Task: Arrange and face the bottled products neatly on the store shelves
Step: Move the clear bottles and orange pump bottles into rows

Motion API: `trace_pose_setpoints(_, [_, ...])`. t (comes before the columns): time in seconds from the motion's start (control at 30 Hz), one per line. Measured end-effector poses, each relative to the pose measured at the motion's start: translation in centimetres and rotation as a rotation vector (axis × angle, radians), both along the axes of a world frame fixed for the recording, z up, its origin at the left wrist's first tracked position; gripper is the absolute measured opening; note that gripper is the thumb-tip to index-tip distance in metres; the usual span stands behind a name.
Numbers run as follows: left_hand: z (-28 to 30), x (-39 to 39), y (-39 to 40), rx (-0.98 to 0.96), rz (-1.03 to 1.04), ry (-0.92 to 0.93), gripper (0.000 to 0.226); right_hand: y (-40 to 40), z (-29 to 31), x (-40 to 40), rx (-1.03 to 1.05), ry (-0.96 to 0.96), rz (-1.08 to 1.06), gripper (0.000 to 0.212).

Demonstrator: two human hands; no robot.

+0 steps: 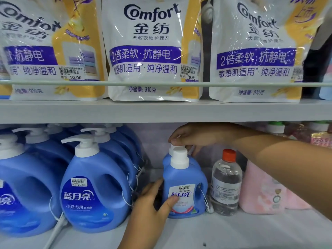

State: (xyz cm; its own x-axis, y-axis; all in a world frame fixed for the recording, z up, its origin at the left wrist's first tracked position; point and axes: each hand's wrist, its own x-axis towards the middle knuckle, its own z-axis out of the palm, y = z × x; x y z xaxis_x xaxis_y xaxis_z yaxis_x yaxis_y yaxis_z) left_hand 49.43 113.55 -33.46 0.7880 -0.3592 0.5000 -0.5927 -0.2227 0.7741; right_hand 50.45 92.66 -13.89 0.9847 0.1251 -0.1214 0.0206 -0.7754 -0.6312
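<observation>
Lower shelf (233,234), near centre: left hand (150,203) wraps the left side of the front small blue bottle (185,187); thumb lies across the lower label, remaining fingers curl behind the bottle's left flank. Bottle upright, label facing out.

Directly behind it: second small blue bottle (168,157), mostly hidden. Right hand (188,137) reaches in from the right, fingertips bunched and pinching its white cap.

Right of the front bottle: clear bottle with orange cap (225,182), just beside it; pink pouch (260,191) further right.

Left: large blue pump bottles (95,191) in rows running back.

Upper shelf, far: three white-and-yellow refill bags (149,51) behind a rail.
</observation>
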Motion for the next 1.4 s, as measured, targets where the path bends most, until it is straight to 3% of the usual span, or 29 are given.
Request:
trace_pose_setpoints(0.37, [-0.1,-0.2,0.1,-0.004,-0.002,0.024,0.044,0.6,0.2,-0.7,-0.082,-0.030,-0.031,0.030])
trace_pose_setpoints(0.5, [-0.1,-0.3,0.2,-0.003,-0.027,0.049,0.055,-0.6,1.0,-3.0,-0.378,-0.200,-0.101,0.057])
trace_pose_setpoints(0.57, [-0.3,-0.4,0.3,0.029,-0.030,0.033,0.059,-1.5,1.6,-5.4,-0.421,-0.232,-0.154,0.054])
trace_pose_setpoints(0.77, [-0.4,-0.2,0.3,0.064,-0.026,0.048,0.061,-2.2,1.9,-11.9,-0.781,-0.013,-0.235,0.042])
trace_pose_setpoints(1.03, [-0.6,-0.1,0.3,0.078,-0.032,0.038,0.062,-2.4,1.6,-11.8,-0.762,-0.057,-0.268,0.009])
trace_pose_setpoints(1.4, [0.2,-0.7,0.3,0.129,-0.004,-0.015,0.065,-1.5,1.1,-16.5,-0.699,-0.145,-0.260,0.007])
